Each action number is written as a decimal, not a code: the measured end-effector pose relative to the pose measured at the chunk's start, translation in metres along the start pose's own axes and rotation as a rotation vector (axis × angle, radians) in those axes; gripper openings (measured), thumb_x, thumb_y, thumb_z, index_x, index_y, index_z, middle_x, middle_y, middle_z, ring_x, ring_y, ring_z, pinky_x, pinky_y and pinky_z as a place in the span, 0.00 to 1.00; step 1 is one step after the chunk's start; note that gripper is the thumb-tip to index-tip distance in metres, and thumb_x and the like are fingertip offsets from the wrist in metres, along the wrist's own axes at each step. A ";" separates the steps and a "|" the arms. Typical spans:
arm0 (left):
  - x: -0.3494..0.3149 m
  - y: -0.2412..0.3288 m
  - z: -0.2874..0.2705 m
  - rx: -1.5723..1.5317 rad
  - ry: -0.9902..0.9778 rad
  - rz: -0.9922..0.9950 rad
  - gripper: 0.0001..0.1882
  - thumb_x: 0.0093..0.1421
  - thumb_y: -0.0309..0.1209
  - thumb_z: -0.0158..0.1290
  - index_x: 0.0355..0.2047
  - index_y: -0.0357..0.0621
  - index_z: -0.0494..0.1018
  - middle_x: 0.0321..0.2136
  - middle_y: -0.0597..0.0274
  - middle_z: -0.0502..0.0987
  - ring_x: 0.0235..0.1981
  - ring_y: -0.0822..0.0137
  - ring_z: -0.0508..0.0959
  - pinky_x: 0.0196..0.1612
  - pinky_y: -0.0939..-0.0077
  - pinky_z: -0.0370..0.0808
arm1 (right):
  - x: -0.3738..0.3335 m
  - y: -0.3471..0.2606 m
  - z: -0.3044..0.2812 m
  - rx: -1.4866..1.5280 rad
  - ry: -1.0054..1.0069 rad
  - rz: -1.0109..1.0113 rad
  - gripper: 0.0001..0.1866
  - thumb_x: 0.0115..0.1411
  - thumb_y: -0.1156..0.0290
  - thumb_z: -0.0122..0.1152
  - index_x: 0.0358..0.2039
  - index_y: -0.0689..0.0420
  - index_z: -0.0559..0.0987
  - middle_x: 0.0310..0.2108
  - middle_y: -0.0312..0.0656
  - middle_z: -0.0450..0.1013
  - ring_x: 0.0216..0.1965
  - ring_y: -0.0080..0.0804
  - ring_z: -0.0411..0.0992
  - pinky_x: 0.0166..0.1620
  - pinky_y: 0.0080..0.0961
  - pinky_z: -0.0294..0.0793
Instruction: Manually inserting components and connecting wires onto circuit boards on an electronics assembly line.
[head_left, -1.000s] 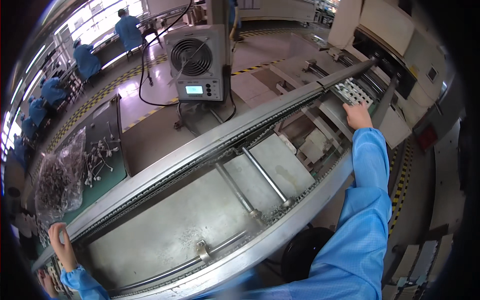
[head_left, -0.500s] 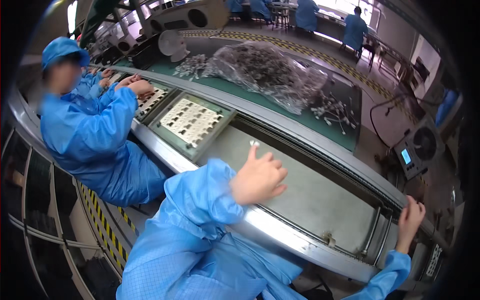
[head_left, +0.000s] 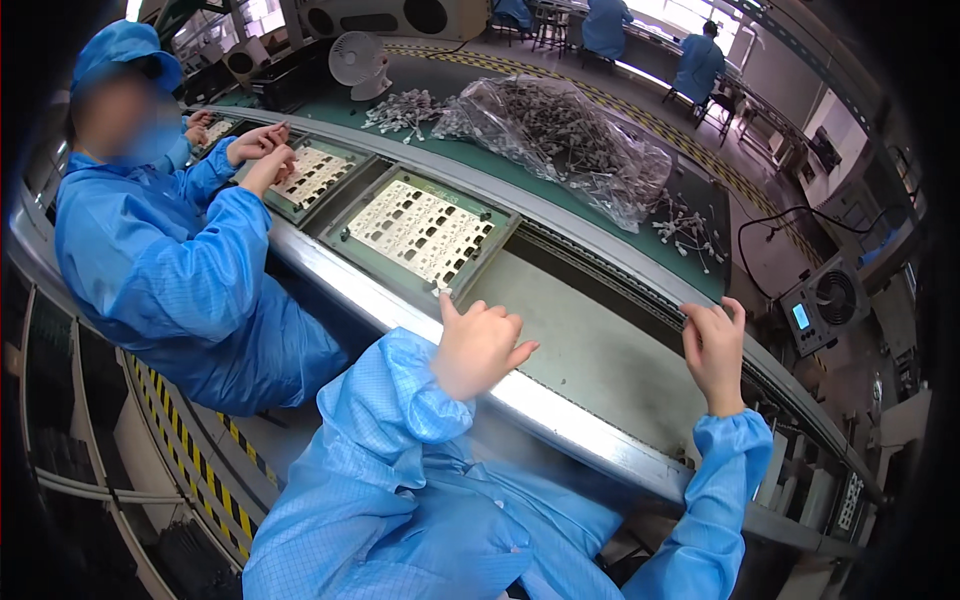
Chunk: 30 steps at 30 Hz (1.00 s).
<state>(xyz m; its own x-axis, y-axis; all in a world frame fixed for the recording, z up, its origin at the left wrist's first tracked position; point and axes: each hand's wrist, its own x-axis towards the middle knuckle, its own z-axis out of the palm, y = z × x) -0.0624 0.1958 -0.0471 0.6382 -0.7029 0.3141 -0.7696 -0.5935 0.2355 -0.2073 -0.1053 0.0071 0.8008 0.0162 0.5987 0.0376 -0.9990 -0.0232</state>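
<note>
My left hand point(head_left: 478, 346) hovers over the steel near rail point(head_left: 560, 415) of a conveyor, fingers curled and thumb raised. The thumb tip is at the near corner of a green tray point(head_left: 372, 203) carrying a white circuit panel point(head_left: 420, 235). A tiny white speck shows at the thumb tip; whether it is held is unclear. My right hand point(head_left: 714, 345) reaches across the grey belt point(head_left: 600, 350), its fingers hooked over the far rail point(head_left: 640, 285).
A co-worker in blue point(head_left: 170, 260) sits at my left, hands on a second tray point(head_left: 310, 175). Beyond the belt lie a clear bag of small parts point(head_left: 565, 135), loose parts point(head_left: 690, 225), a desk fan point(head_left: 356, 58) and a boxed fan unit point(head_left: 825, 300).
The view has swung from the conveyor's right end round to its left. My left hand now sits lower, by the tray corner, and my right hand has moved up onto the far rail.
</note>
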 end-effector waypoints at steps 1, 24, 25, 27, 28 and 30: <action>0.001 0.002 -0.003 -0.024 -0.054 -0.005 0.18 0.61 0.49 0.58 0.24 0.50 0.76 0.28 0.66 0.77 0.38 0.59 0.77 0.54 0.24 0.60 | -0.001 0.000 0.002 0.012 0.001 0.020 0.08 0.58 0.81 0.57 0.37 0.57 0.80 0.23 0.38 0.70 0.28 0.36 0.70 0.58 0.39 0.63; -0.011 0.222 0.029 -0.645 -0.282 0.515 0.17 0.60 0.38 0.59 0.45 0.45 0.69 0.45 0.57 0.67 0.49 0.52 0.66 0.49 0.45 0.66 | -0.048 0.071 -0.001 0.060 0.066 0.384 0.07 0.63 0.74 0.54 0.37 0.55 0.81 0.20 0.37 0.70 0.24 0.33 0.69 0.54 0.34 0.63; -0.009 0.227 0.029 -0.707 -0.342 0.516 0.17 0.60 0.38 0.59 0.45 0.45 0.69 0.45 0.58 0.67 0.49 0.52 0.66 0.49 0.44 0.66 | -0.049 0.073 -0.002 0.062 0.060 0.404 0.07 0.62 0.73 0.54 0.36 0.55 0.81 0.20 0.38 0.70 0.26 0.35 0.70 0.50 0.33 0.65; -0.005 0.220 0.025 -0.705 -0.330 0.542 0.15 0.60 0.37 0.58 0.44 0.45 0.70 0.43 0.57 0.69 0.47 0.51 0.68 0.49 0.50 0.67 | -0.053 0.079 0.002 0.030 0.067 0.431 0.07 0.61 0.73 0.55 0.36 0.55 0.81 0.20 0.39 0.71 0.27 0.36 0.70 0.48 0.34 0.65; 0.005 0.210 0.018 -0.710 -0.371 0.562 0.14 0.60 0.36 0.58 0.42 0.45 0.71 0.41 0.56 0.71 0.45 0.51 0.69 0.49 0.53 0.69 | -0.052 0.085 0.004 -0.001 0.079 0.437 0.07 0.60 0.73 0.55 0.35 0.55 0.81 0.20 0.40 0.71 0.27 0.38 0.71 0.46 0.35 0.66; 0.025 0.188 0.000 -0.679 -0.414 0.583 0.12 0.59 0.34 0.58 0.39 0.43 0.73 0.37 0.54 0.75 0.42 0.51 0.73 0.47 0.59 0.71 | -0.058 0.090 0.008 0.014 0.095 0.462 0.07 0.60 0.72 0.56 0.35 0.56 0.81 0.21 0.40 0.72 0.29 0.38 0.71 0.44 0.35 0.66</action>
<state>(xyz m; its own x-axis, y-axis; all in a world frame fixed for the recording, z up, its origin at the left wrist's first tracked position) -0.1910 0.0669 0.0050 0.0120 -0.9725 0.2326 -0.7322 0.1499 0.6644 -0.2456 -0.1956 -0.0362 0.6773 -0.4344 0.5937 -0.3016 -0.9001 -0.3145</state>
